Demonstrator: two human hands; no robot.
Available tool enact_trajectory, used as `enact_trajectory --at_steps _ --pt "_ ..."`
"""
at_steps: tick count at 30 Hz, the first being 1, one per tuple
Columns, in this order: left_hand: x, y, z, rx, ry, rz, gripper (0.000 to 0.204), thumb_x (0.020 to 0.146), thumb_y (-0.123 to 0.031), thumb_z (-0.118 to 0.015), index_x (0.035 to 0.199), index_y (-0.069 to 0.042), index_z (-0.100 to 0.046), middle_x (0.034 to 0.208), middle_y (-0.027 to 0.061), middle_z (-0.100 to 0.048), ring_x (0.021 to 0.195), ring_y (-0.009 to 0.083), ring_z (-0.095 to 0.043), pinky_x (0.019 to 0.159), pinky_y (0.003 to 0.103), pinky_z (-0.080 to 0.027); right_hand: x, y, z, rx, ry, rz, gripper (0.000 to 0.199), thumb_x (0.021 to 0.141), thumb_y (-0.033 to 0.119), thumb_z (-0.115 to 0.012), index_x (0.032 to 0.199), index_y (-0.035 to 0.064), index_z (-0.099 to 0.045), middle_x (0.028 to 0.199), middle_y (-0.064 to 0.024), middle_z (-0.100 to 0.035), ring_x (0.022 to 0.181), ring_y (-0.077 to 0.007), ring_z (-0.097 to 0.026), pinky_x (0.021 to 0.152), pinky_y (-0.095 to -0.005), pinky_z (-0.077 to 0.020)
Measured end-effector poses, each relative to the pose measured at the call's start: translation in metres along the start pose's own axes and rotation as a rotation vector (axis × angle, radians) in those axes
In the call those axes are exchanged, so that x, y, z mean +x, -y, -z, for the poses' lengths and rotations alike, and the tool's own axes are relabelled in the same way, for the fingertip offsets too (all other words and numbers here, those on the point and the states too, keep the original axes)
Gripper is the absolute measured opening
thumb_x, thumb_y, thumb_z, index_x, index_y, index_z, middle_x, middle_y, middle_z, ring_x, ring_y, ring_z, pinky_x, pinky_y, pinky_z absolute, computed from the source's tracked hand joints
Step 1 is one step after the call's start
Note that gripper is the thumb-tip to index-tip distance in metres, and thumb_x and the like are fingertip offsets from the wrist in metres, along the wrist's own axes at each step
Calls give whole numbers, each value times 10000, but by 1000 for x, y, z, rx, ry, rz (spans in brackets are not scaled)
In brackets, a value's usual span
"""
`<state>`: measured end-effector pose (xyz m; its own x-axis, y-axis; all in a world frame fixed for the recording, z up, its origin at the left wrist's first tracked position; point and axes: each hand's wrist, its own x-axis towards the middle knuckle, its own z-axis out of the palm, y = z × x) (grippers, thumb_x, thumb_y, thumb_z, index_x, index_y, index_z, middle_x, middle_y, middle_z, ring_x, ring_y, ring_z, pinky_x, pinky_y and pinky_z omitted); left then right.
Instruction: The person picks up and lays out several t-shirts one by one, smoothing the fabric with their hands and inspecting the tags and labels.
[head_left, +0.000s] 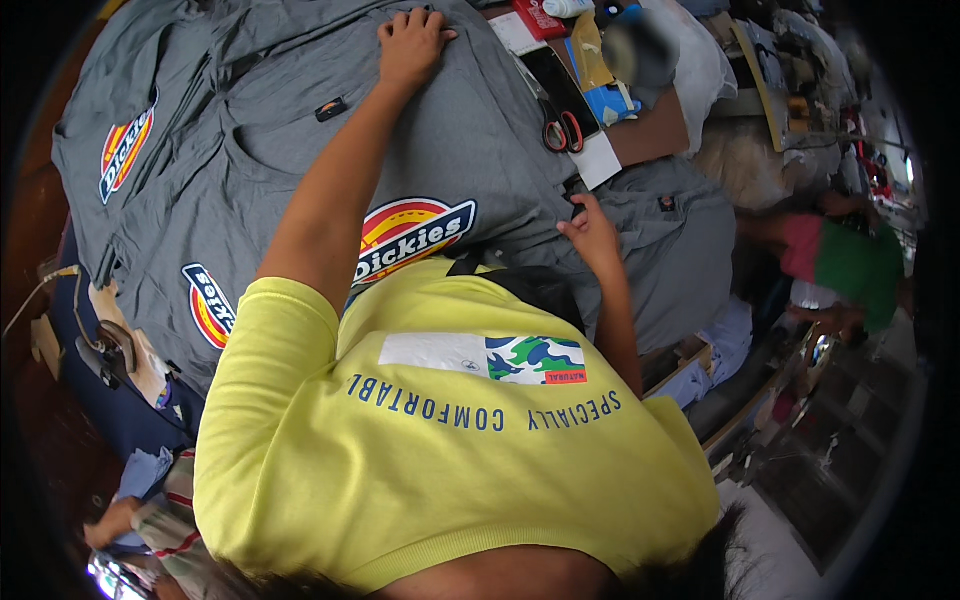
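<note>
Lettering shows in several places: big badges on the grey shirts (270, 150) carry white script on a dark blue band under red and yellow arches. One such badge (415, 238) sits at the pile's near edge, just in front of the person's body; another (128, 148) lies by its left edge, and a third (208, 305) toward its near left corner. A small dark tag (331, 109) with an orange mark lies beside the left forearm, and a similar red-marked tag (668, 203) near the pile's right edge. The person's yellow top (450, 480) bears dark blue capitals, upside down in view, and a panel (535, 360) of green, blue and white camouflage with a small red label.

The left arm reaches out nearly straight; its hand (415, 45) rests palm down near the pile's far edge, fingers a little spread and bent on the cloth. The right arm is drawn closer, its hand (592, 235) at the right part of the pile, thumb and fingers near together by a fold; whether they grip cloth I cannot tell. Beyond it, near the left edge of a brown board (655, 140), lie scissors (563, 133) with black and orange handles.
</note>
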<state>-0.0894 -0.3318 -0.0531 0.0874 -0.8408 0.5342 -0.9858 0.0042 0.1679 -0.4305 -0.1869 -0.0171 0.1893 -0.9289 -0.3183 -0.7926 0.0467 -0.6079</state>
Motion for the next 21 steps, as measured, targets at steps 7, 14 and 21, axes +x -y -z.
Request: enact_trajectory --at_steps 7,14,21 --pt "-34 47 60 -103 -245 112 313 798 -328 -589 1038 -132 -545 1059 66 -544 1038 241 -477 898 409 -306 56 75 -18 -202 -196 651 316 810 165 -545 1107 60 -517 1102 -112 -546 1048 -299 -493 889 -391 -375" --pt "-171 133 148 84 -268 427 165 803 -183 -577 919 -69 -546 990 110 -549 956 281 -505 807 414 -355 166 130 -91 -629 -239 891 531 892 404 -368 1341 128 -302 1394 -47 -297 1303 -233 -229 1044 -467 -166" --pt "-175 173 139 230 -82 419 278 859 -274 -503 1093 -125 -522 1069 56 -528 1000 260 -482 858 416 -347 243 165 -106 -552 -363 960 525 889 461 -338 1348 211 -288 1395 -39 -289 1315 -248 -193 1019 -568 -96"
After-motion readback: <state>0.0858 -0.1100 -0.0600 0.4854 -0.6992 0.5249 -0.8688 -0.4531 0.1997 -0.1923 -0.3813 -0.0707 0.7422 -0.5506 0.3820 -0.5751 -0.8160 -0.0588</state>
